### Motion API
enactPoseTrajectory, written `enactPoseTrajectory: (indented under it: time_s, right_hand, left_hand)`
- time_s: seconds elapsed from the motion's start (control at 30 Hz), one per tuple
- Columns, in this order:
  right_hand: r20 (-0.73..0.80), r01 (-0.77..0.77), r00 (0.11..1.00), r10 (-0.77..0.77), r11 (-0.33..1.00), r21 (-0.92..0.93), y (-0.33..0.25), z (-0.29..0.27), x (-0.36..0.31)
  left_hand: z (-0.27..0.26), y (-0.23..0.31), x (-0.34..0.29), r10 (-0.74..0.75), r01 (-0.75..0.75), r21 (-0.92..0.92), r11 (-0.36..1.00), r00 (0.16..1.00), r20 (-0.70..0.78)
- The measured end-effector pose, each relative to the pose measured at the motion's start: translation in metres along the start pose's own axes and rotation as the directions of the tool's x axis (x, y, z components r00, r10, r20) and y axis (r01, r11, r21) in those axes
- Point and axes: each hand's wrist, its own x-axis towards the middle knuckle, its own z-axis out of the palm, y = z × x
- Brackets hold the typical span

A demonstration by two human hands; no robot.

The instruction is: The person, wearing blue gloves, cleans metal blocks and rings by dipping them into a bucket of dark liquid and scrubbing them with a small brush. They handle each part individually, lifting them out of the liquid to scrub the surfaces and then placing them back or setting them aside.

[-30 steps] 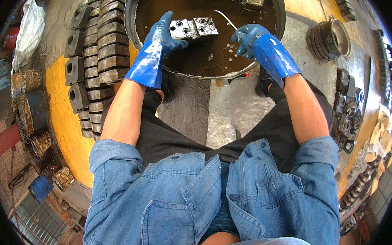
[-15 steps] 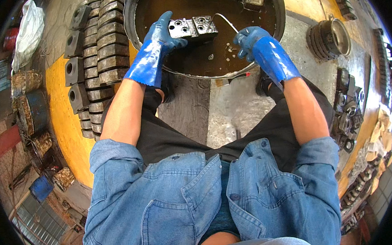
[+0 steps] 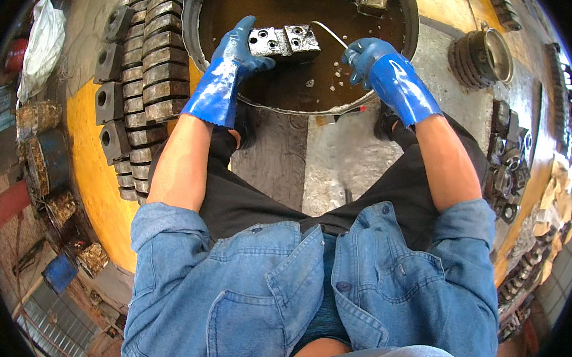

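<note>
At the top centre of the frame, the left hand (image 3: 238, 52), half spread, grips a block (image 3: 282, 42) by its left end, seen against the tub (image 3: 301, 111). Rightward, the right hand (image 3: 365, 59) is curled round a thin rod (image 3: 333, 33), its bent tip at the block's right end.

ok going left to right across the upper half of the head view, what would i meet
White plastic bag → dark blocks with round holes → left hand → drilled metal block → thin curved rod → right hand → ribbed round metal part
</note>
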Motion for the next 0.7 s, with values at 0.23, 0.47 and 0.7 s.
enactPoseTrajectory:
  time_s: [0.23, 0.47, 0.7]
  right_hand:
    - [-0.025, 0.062, 0.998, -0.062, 0.998, 0.026, 0.003, 0.007, 0.006]
    - [0.044, 0.121, 0.992, -0.120, 0.993, -0.007, 0.010, 0.019, 0.030]
    - [-0.206, 0.036, 0.971, -0.118, 0.931, -0.363, -0.003, 0.035, 0.037]
  left_hand:
    - [0.002, 0.002, -0.001, 0.034, -0.034, 0.005, 0.999, 0.999, -0.016]
    - [-0.003, 0.005, -0.006, 0.000, -0.001, 0.013, 1.000, 1.000, 0.015]
    - [0.002, 0.014, 0.004, -0.106, 0.106, -0.011, 0.994, 0.994, -0.013]
